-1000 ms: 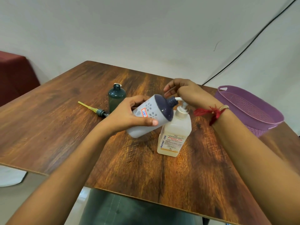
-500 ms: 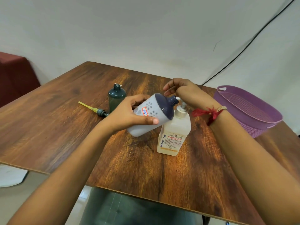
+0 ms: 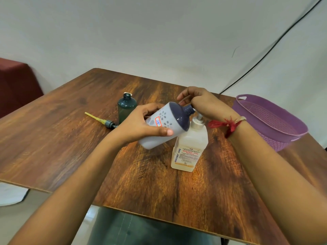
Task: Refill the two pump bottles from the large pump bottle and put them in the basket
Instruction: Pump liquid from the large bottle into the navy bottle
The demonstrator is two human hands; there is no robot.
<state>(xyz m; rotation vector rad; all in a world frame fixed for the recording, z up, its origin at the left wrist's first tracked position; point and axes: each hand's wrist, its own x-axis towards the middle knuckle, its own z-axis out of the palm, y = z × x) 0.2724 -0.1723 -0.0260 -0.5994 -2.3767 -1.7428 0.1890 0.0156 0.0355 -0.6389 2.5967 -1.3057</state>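
Left hand (image 3: pixel 139 124) grips tilted white bottle (image 3: pixel 168 121) (neck at spout); right hand (image 3: pixel 205 101) clasps large pump bottle (image 3: pixel 191 144).

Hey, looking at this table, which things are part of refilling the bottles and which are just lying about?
Part of the job: white bottle held by the left hand; large pump bottle under the right hand; green bottle; loose pump beside it; purple basket.
Just there: black cable; maroon furniture at the left edge.
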